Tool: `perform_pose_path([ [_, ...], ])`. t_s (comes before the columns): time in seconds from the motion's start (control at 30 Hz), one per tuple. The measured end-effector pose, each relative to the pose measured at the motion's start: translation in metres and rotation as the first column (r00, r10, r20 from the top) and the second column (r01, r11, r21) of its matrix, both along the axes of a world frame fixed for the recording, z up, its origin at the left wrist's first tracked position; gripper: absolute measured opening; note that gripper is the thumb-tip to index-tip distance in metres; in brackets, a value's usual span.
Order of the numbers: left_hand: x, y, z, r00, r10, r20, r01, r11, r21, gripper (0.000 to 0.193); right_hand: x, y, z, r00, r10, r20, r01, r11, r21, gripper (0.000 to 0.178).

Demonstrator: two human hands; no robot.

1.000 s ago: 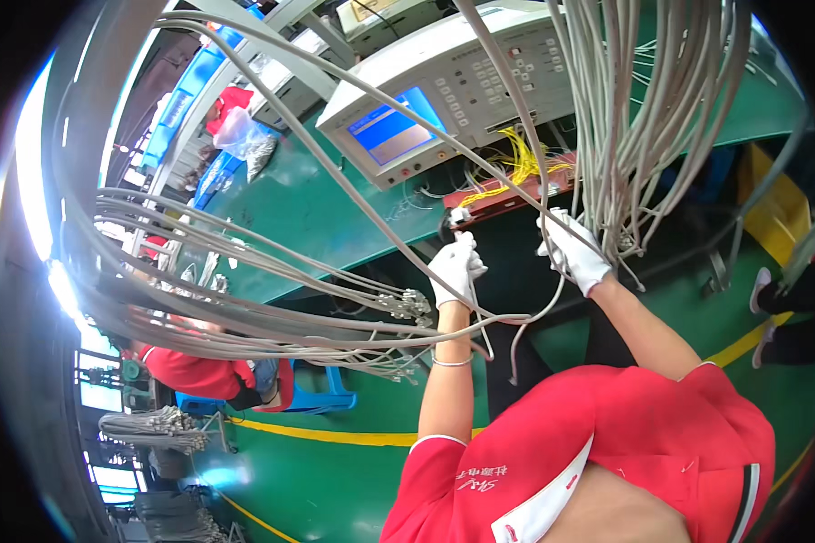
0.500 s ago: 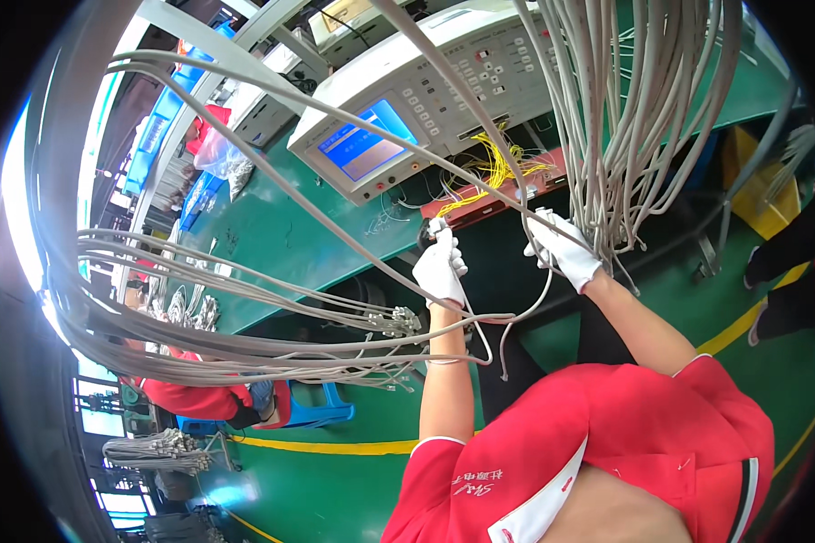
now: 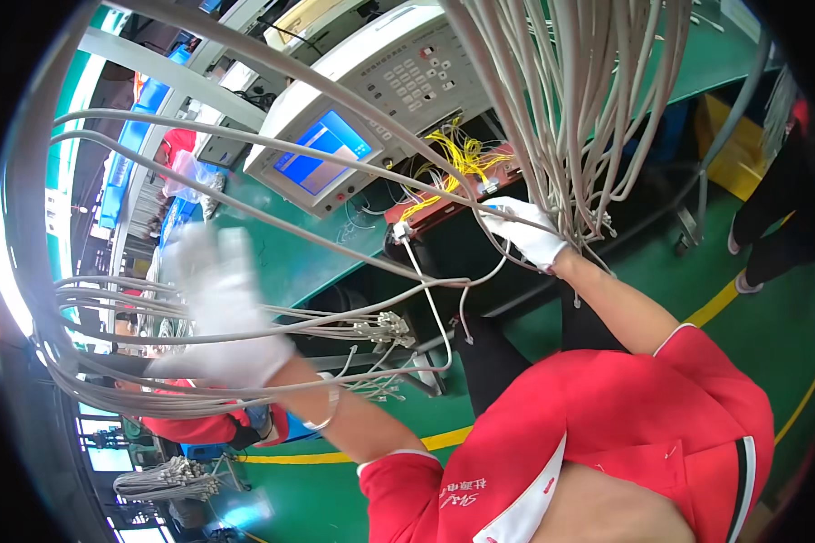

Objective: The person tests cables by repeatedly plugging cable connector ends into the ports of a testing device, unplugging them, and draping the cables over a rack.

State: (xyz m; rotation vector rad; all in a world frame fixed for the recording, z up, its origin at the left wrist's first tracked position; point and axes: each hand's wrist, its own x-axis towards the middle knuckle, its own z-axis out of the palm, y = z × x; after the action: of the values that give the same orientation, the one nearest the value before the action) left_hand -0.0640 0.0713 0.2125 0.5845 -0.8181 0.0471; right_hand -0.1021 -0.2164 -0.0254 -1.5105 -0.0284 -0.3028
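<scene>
1. At wearer's ten o'clock: left hand, blurred, fingers apart, seemingly empty.
2. Twelve: right hand by red fixture; grip, can't tell.
3. Eleven: white plug at fixture's end, likely seated, so cable hangs unheld.

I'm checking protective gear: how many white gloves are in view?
2: one on the left hand, blurred at picture left; one on the right hand, beside the hanging grey cables. Others may be hidden.

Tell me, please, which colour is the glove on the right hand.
White; it shows best in the head view.
</scene>
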Motion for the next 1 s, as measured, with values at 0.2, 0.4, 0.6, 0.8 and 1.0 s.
perform_pose_path([
  [0.2,-0.029,-0.083,0.131,0.869,0.366,0.332,-0.473,0.812,0.343,0.097,0.008,-0.016,0.002,0.917,-0.091,-0.389,0.218,0.930,0.297,0.027],
  [0.4,0.023,-0.142,0.132,0.822,0.252,0.511,-0.567,0.445,0.693,0.051,0.021,-0.043,-0.034,0.953,0.124,-0.278,0.156,0.586,0.795,0.022],
  [0.6,-0.002,-0.123,0.136,-0.449,-0.098,0.888,-0.868,-0.187,-0.459,0.021,0.008,-0.032,0.022,0.925,-0.217,-0.313,0.328,0.872,0.364,0.012],
  [0.8,-0.023,0.012,0.131,-0.600,0.347,0.721,-0.753,-0.549,-0.363,0.027,-0.002,-0.028,0.038,0.828,-0.295,-0.478,0.430,0.879,0.203,0.018],
  [1.0,-0.019,0.135,0.186,-0.479,-0.065,0.875,-0.106,-0.986,-0.132,0.043,0.028,-0.019,0.044,0.784,-0.226,-0.578,0.394,0.901,0.182,0.020],
])
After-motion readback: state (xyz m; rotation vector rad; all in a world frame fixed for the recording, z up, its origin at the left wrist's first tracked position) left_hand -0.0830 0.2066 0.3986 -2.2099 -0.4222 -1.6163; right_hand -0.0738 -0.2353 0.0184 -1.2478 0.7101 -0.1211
